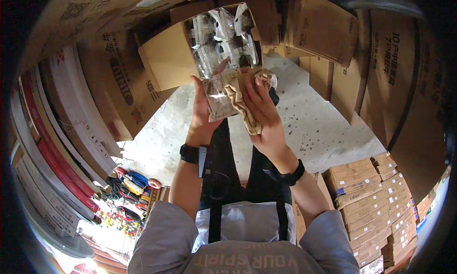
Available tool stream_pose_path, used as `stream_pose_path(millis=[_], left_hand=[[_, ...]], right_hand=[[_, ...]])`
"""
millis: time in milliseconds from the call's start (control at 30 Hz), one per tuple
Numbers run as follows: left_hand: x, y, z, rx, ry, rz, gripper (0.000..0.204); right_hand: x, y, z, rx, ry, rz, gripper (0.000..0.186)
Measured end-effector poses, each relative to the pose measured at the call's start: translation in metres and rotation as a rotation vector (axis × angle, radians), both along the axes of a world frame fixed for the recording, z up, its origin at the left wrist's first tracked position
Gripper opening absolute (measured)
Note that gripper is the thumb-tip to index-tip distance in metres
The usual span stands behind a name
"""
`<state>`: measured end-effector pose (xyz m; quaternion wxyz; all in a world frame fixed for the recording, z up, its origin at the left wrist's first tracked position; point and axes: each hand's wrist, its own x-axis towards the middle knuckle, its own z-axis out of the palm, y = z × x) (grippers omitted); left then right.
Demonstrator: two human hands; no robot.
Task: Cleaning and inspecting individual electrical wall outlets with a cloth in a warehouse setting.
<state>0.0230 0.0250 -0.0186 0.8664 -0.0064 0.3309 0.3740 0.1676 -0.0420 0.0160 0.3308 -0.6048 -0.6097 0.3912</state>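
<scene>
A packet in clear plastic point(218, 102) is gripped at its left edge by my left hand point(202, 105), with the thumb up along its side. My right hand point(263, 107) is closed over a crumpled tan cloth point(243, 113) and presses it against the packet's right part. What the packet contains is hard to make out. Just beyond my hands, an open cardboard carton point(166, 60) holds several clear plastic packs point(223, 26) in rows. The packet overlaps the carton's near edge in the view.
Big cardboard boxes point(119, 79) stand to the left, and more boxes point(385, 69) line the right. Stacked small cartons point(376, 202) rise at the lower right. Coloured cables and tools point(131, 193) lie at lower left. Speckled concrete floor point(314, 117) shows below.
</scene>
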Motion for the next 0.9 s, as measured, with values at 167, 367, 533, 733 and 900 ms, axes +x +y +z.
stream_pose_path(millis=[167,367,533,733,900], left_hand=[[0.001,0.000,-0.001,0.015,0.127,-0.067,0.080],[0.000,0.001,0.012,0.066,0.251,-0.198,0.072],[0.003,-0.002,0.009,0.010,0.238,-0.167,0.070],[0.003,0.003,0.007,0.045,0.264,-0.135,0.072],[0.004,0.000,0.003,0.059,0.227,-0.119,0.079]], right_hand=[[0.003,0.005,-0.003,0.050,-0.038,0.006,0.054],[0.007,0.042,-0.011,0.111,-0.119,-0.075,0.036],[0.012,0.059,-0.018,0.047,-0.051,-0.007,0.037],[0.001,0.049,-0.014,0.030,-0.041,0.003,0.040],[-0.002,0.046,-0.008,0.004,-0.021,0.023,0.042]])
